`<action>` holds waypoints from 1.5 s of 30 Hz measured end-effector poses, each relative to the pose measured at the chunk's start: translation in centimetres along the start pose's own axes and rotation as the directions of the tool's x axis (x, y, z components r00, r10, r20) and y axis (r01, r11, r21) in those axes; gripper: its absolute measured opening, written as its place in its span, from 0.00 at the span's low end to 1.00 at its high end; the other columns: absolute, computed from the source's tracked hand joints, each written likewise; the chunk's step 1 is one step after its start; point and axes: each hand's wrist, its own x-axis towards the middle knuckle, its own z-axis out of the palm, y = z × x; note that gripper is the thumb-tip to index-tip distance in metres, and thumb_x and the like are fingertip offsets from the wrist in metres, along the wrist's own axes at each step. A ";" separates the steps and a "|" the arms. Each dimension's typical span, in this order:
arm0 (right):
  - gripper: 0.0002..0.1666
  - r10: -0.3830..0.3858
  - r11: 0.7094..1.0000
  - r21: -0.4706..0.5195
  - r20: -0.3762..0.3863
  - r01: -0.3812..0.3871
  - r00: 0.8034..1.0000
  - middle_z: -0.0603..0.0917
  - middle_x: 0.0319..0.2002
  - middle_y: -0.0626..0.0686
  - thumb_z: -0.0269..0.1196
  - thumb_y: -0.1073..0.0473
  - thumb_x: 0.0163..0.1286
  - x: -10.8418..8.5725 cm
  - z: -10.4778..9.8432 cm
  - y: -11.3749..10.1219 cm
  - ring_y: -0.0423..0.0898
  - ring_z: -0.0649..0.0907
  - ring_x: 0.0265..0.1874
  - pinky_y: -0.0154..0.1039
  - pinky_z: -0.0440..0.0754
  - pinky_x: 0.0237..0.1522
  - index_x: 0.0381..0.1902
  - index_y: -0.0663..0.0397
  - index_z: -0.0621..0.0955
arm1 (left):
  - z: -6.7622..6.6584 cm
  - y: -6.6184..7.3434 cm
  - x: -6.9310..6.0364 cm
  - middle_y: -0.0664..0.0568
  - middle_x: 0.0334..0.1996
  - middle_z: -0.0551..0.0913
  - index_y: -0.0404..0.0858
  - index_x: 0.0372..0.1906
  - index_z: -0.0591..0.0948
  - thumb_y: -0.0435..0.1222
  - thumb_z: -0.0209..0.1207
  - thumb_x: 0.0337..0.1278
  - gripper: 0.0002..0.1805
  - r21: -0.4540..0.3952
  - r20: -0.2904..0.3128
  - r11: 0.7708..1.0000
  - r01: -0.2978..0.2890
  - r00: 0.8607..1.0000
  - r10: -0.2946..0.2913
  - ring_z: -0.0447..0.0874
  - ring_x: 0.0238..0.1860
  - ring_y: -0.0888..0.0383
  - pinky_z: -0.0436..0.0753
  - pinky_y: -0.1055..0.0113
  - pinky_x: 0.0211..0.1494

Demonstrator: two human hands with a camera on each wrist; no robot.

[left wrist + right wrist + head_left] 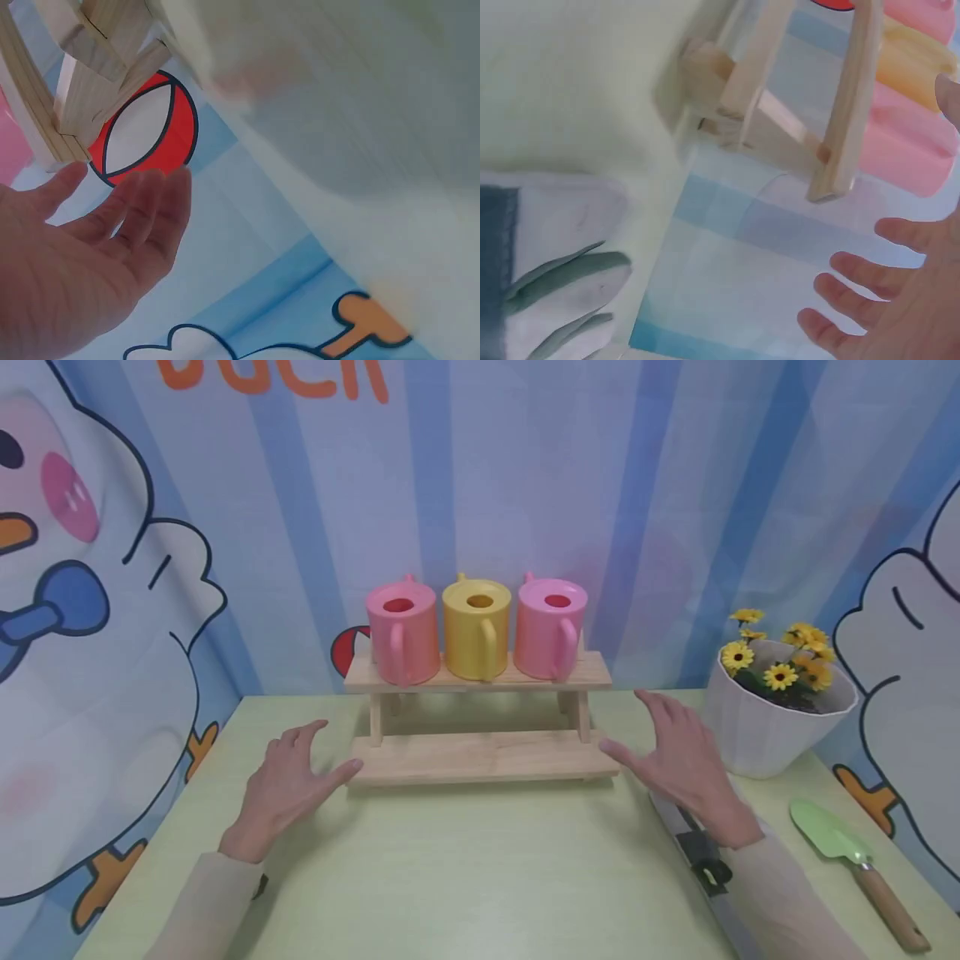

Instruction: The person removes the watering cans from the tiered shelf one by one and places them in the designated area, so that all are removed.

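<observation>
Three mugs stand in a row on the upper shelf of a two-step wooden stand (483, 757): a pink one at left (414, 647), a yellow one (467, 643) in the middle, another pink one (536, 639) at right. My left hand (281, 793) is held off the stand's left end, fingers spread and holding nothing. At the right end my right hand (686, 764) is also spread and empty, its thumb near the lower shelf's corner; whether it touches cannot be told. Both wrist views show the hands (82, 262) (907, 292) beside the stand's wooden ends (112, 60) (847, 112).
A white pot (757, 735) with yellow flowers stands at the back right of the table (450, 877). A green trowel (828, 831) with a wooden handle lies at the right edge. Under my right forearm is a grey object with a black strap (693, 852). A patterned curtain (495, 468) hangs behind.
</observation>
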 end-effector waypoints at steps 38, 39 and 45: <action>0.31 0.188 0.799 0.596 -0.127 -0.076 0.974 0.85 0.57 0.64 0.68 0.44 0.78 7.6 -1.5 -9.9 0.57 0.84 0.56 0.41 0.81 0.55 0.64 0.63 0.79 | 1.8 1.7 2.6 0.36 0.62 0.79 0.38 0.85 0.57 0.69 0.62 0.68 0.56 -0.387 0.363 0.825 0.411 0.891 -0.274 0.86 0.36 0.55 0.85 0.60 0.51; 0.31 0.190 0.798 0.597 -0.125 -0.080 0.974 0.85 0.57 0.64 0.68 0.44 0.78 7.8 -1.5 -10.0 0.57 0.84 0.56 0.41 0.81 0.55 0.64 0.63 0.79 | 1.9 1.6 2.7 0.37 0.61 0.79 0.39 0.85 0.58 0.68 0.63 0.67 0.56 -0.383 0.367 0.826 0.414 0.889 -0.275 0.86 0.36 0.54 0.84 0.62 0.49; 0.28 0.219 0.798 0.593 -0.116 -0.109 0.969 0.85 0.56 0.63 0.67 0.45 0.79 8.8 -1.2 -10.6 0.57 0.83 0.54 0.39 0.82 0.49 0.63 0.62 0.80 | 2.1 1.4 2.9 0.40 0.51 0.81 0.38 0.85 0.57 0.62 0.71 0.64 0.57 -0.401 0.372 0.828 0.391 0.896 -0.242 0.83 0.34 0.54 0.83 0.66 0.43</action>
